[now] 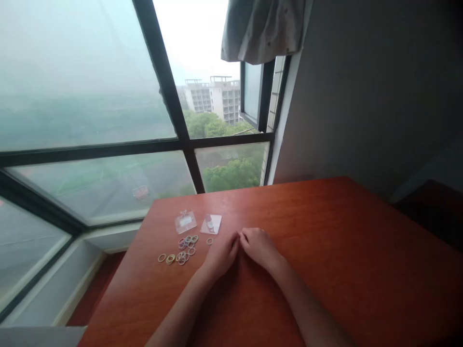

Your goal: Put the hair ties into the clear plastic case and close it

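Note:
Over the reddish-brown table, my left hand (223, 253) and my right hand (259, 246) meet at the fingertips. Both are closed, fingers curled inward. Whatever they pinch, if anything, is hidden or too small to name. Left of my left hand lies a single pale ring-shaped band (210, 241). Farther left, several more thin bands (183, 258) in pale, green and purple tones lie in loose clusters. Behind them are a small clear plastic case (185, 222) and a white card (216, 223) with a greyish piece on it.
The table (325, 231) reaches back to a dark-framed window (184, 143) and a grey wall (347, 106) at the right. A curtain (262, 29) hangs above an open window pane. A dark object (430, 207) stands past the table's right edge.

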Demonstrator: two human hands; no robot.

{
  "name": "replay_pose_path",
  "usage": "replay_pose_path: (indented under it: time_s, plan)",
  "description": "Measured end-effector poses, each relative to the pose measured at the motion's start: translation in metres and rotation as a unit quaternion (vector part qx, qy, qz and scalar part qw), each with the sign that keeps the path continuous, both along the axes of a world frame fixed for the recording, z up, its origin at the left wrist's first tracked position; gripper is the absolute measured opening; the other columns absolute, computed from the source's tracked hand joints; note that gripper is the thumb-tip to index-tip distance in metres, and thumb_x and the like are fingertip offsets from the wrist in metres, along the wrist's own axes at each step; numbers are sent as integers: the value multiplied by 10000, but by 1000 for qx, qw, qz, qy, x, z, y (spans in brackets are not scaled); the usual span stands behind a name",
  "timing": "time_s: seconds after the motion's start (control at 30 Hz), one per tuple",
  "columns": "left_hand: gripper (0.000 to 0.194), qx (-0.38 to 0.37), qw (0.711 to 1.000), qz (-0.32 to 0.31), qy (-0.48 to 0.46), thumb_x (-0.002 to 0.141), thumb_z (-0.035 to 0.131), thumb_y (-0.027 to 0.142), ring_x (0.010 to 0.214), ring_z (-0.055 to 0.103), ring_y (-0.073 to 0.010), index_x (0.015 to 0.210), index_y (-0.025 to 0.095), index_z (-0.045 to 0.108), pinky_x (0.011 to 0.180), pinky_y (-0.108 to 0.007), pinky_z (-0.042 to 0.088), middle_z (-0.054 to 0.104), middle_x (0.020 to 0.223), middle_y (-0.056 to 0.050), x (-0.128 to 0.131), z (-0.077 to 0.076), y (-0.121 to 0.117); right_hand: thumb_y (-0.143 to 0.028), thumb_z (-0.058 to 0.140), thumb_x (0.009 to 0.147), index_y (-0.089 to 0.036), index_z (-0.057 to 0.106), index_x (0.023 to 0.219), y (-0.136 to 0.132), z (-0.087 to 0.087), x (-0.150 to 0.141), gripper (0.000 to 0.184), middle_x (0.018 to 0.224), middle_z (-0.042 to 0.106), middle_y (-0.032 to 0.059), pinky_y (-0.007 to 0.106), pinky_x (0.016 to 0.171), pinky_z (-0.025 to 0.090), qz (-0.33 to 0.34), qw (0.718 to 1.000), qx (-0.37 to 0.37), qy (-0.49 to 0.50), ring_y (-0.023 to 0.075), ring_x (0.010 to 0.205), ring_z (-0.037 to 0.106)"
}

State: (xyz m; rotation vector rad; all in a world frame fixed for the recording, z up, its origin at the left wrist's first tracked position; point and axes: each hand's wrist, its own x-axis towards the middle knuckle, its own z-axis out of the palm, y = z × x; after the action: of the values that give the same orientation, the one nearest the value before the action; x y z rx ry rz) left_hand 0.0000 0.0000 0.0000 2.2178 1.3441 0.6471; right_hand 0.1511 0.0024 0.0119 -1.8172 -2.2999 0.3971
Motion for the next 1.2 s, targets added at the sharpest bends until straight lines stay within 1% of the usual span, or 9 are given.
replay_pose_path:
  time_s: [0.43,0.6,0.67,0.7,0.8,0.9,1.0,1.1,1.2]
  plan:
    - [190,-4,1000,-3,-11,896,384,197,745,575,-168,798,183,546,671,-258,401,657,832,-45,1,0,-2,-285,364,958,-209,677,875,1,-1,1,333,895,727,79,262,639,373,3,1000,15,8,195,793,665]
    - [199,-21,1000,8,-12,874,436,263,699,586,-161,788,184,597,644,-245,408,662,756,-23,-16,15,6,-311,377,955,-211,678,851,0,-1,-1,333,888,729,79,258,642,370,4,1000,12,13,191,792,663]
    - [250,-7,997,74,-12,875,435,314,670,594,-162,775,184,624,631,-247,409,658,712,-15,-42,25,15,-323,388,950,-210,680,850,0,-2,-3,328,887,729,85,259,635,369,-1,1000,14,9,195,788,663]
    - [276,11,990,138,-14,870,434,348,654,597,-167,781,185,638,615,-250,408,660,704,-18,-59,29,20,-324,393,947,-210,680,852,0,-2,-4,324,885,729,87,260,628,368,-5,1000,15,7,197,785,663]
    - [305,73,928,365,3,825,476,409,741,635,-201,910,197,679,660,-272,441,693,851,-43,-121,33,33,-317,406,938,-213,678,864,0,-4,-6,301,876,727,83,258,612,365,-16,1000,18,11,195,775,661]
    - [357,61,898,436,-5,789,486,435,793,647,-224,946,185,686,690,-295,486,685,939,-75,-169,19,42,-304,415,932,-224,671,900,0,-6,-9,270,886,720,66,254,634,379,-28,999,18,37,183,786,649]
    - [410,80,912,402,7,773,483,479,938,632,-263,968,177,681,820,-349,500,664,1018,-98,-181,0,48,-283,432,923,-243,654,1014,0,-8,-12,243,976,695,50,257,715,410,-23,995,42,85,181,878,621]
    - [438,123,933,339,14,788,464,511,1067,587,-276,969,174,677,953,-382,460,638,1081,-107,-169,-11,50,-289,468,905,-259,610,1163,-3,-8,-18,295,1078,642,61,289,842,417,6,991,82,106,201,995,558]
    - [440,128,945,300,19,803,455,507,1123,558,-283,998,177,671,976,-403,450,599,1154,-120,-156,-13,51,-329,486,898,-277,519,1302,-6,-10,-28,409,1250,555,88,375,963,373,47,990,101,88,237,1119,486]
